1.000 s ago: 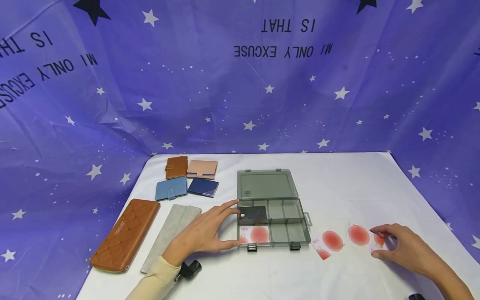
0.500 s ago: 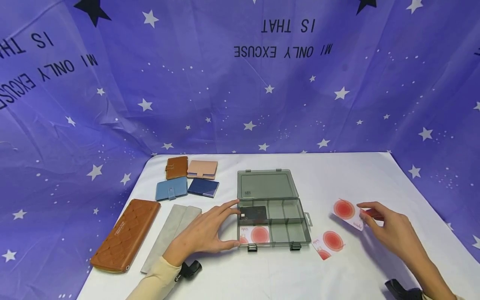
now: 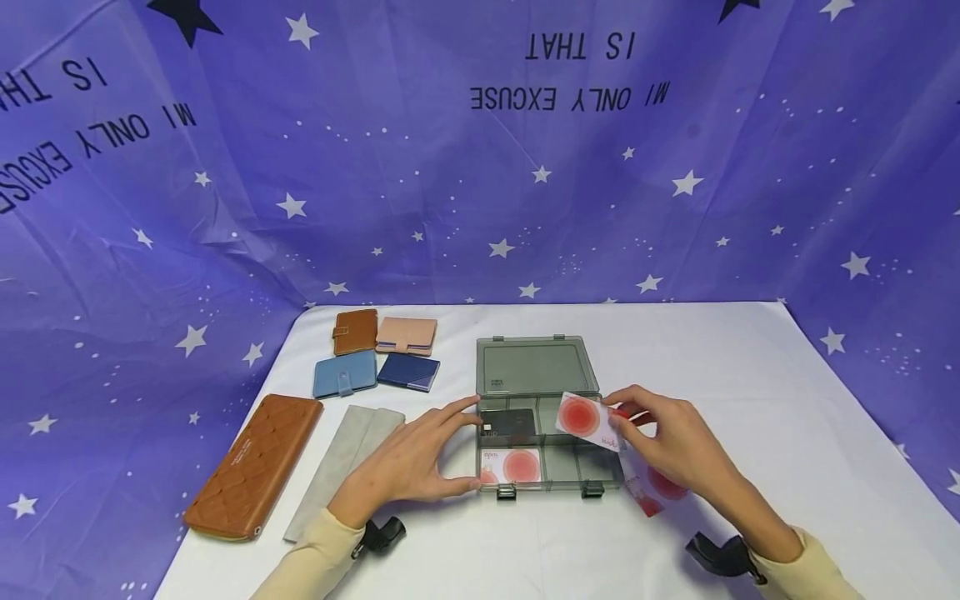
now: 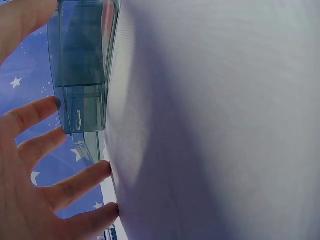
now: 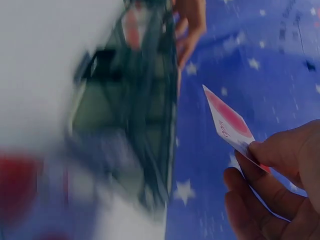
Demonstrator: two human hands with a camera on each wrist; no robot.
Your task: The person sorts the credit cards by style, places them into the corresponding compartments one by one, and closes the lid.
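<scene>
A grey see-through compartment box [image 3: 592, 473] lies open on the white table, its lid [image 3: 534, 367] flat behind it. A black card [image 3: 508, 425] and a white card with a red circle [image 3: 512, 467] lie in its left compartments. My left hand [image 3: 420, 457] rests with spread fingers against the box's left side [image 4: 82, 100]. My right hand [image 3: 671, 442] pinches a white card with a red circle [image 3: 588, 419] [image 5: 229, 120] above the box's right compartments. Another red-circle card [image 3: 652, 490] lies on the table, partly hidden under that hand.
Four small wallets, brown [image 3: 355, 331], pink [image 3: 407, 335], light blue [image 3: 344, 374] and navy [image 3: 408, 372], lie at the back left. A long brown wallet [image 3: 255, 467] and a grey sleeve [image 3: 341, 467] lie near the table's left edge. A starry purple cloth hangs behind.
My right hand lifted one red-circle card off the table at the right and carried it left, over the box. The left hand stayed against the box.
</scene>
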